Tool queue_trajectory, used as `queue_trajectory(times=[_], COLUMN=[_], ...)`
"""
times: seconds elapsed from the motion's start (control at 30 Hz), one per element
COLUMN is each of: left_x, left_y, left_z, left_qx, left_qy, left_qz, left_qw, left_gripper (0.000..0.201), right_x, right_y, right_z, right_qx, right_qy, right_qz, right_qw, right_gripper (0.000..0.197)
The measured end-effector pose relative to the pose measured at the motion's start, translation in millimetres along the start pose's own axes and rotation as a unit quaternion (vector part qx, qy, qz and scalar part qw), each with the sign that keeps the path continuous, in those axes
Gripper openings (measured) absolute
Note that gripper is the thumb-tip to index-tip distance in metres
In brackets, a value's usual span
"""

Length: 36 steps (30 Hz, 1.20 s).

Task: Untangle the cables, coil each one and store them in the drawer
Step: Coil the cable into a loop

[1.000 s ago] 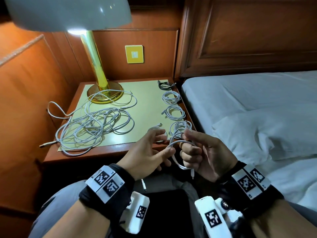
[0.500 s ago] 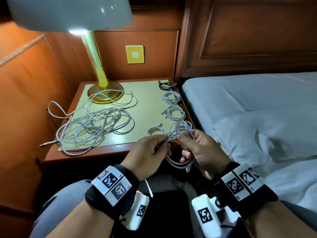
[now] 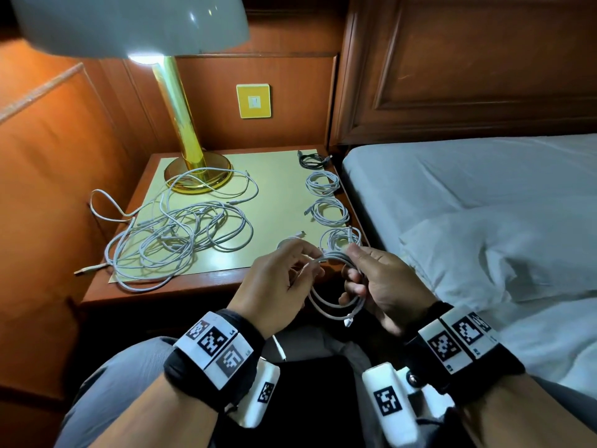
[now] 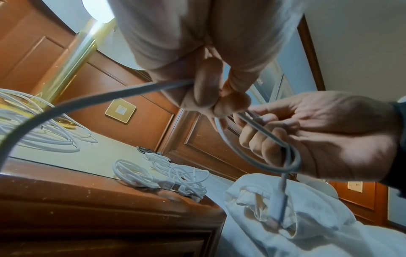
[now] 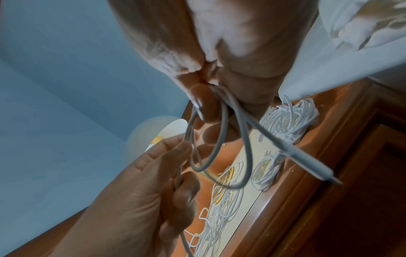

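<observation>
A white cable [image 3: 329, 305] hangs in loops between both hands, in front of the nightstand's front edge. My left hand [image 3: 284, 279] pinches one strand of it near the top of the loops [image 4: 211, 97]. My right hand [image 3: 378, 279] grips the coiled loops [image 5: 219, 139], and a connector end [image 3: 348, 322] dangles below. A tangled pile of white cables [image 3: 174, 237] lies on the left of the nightstand top. Several coiled white cables [image 3: 326, 211] and one dark coil [image 3: 311, 158] sit in a row along its right edge. No drawer shows.
A brass lamp [image 3: 190, 156] with a white shade stands at the back left of the nightstand [image 3: 206, 282]. A bed with white sheets [image 3: 468, 205] lies to the right. Wooden panels stand behind, and wood also shows at the left.
The hands have come closer together. My left hand, open a second ago, now pinches the cable, and another loop has been gathered into the right hand.
</observation>
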State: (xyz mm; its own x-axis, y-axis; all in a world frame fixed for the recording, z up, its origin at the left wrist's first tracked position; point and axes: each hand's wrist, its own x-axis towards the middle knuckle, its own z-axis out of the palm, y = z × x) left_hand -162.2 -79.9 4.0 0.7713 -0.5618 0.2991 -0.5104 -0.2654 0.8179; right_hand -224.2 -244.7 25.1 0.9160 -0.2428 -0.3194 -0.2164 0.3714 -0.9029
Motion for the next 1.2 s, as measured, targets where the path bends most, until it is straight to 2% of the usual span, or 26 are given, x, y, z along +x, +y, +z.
queue_trajectory(times=[0.07,0.17,0.3,0.37,0.43,0.5,0.6,0.7,0.83,0.93,1.03,1.2], left_x=[1.3,2.9,2.3,1.8,1.9,2.6,3.0,1.6,2.4,0.9,0.5,2.5], left_y=[-2.1,-4.9,-3.1,-0.4,1.9,4.3,3.4,2.4,-1.0,-0.2,1.9,2.2], left_z=[-0.8,-1.1,0.9,2.1,2.9,2.7,2.9,3.2,3.4,4.4,6.1,4.3], left_qx=[0.003,-0.013,-0.005,0.004,0.012,0.047,0.106,0.087,0.075,0.097,0.124,0.078], left_qy=[0.023,0.045,0.046,0.043,0.030,0.004,-0.055,-0.075,-0.039,-0.047,-0.063,-0.064], left_qz=[-0.001,-0.008,0.001,0.007,0.009,-0.015,-0.064,-0.045,-0.019,-0.001,0.019,-0.017], left_qw=[1.000,0.999,0.999,0.999,0.999,0.999,0.991,0.992,0.996,0.994,0.990,0.995], left_gripper=[0.012,0.012,0.014,0.021,0.029,0.035,0.022,0.017,0.025,0.026,0.027,0.045], right_x=[1.0,0.3,-0.5,-1.5,-3.3,-5.4,-7.7,-9.0,-8.0,-5.6,-4.3,-2.7], right_y=[0.9,0.4,0.0,1.7,3.4,3.1,-0.3,-3.3,-6.7,-2.9,4.0,2.3], right_z=[-1.2,-0.1,1.5,1.7,4.5,8.1,10.7,10.1,7.9,7.1,6.6,4.8], right_qx=[0.001,-0.002,-0.013,-0.057,-0.074,-0.022,0.072,0.099,0.071,0.021,-0.033,-0.037], right_qy=[-0.013,-0.029,-0.026,-0.043,-0.054,-0.047,-0.036,-0.025,-0.024,-0.035,-0.027,-0.006], right_qz=[0.000,0.001,0.008,-0.005,-0.022,-0.023,-0.015,-0.011,-0.009,-0.017,-0.037,-0.045], right_qw=[1.000,1.000,1.000,0.997,0.996,0.998,0.997,0.995,0.997,0.999,0.998,0.998], right_gripper=[0.021,0.024,0.027,0.030,0.029,0.027,0.028,0.028,0.030,0.031,0.039,0.032])
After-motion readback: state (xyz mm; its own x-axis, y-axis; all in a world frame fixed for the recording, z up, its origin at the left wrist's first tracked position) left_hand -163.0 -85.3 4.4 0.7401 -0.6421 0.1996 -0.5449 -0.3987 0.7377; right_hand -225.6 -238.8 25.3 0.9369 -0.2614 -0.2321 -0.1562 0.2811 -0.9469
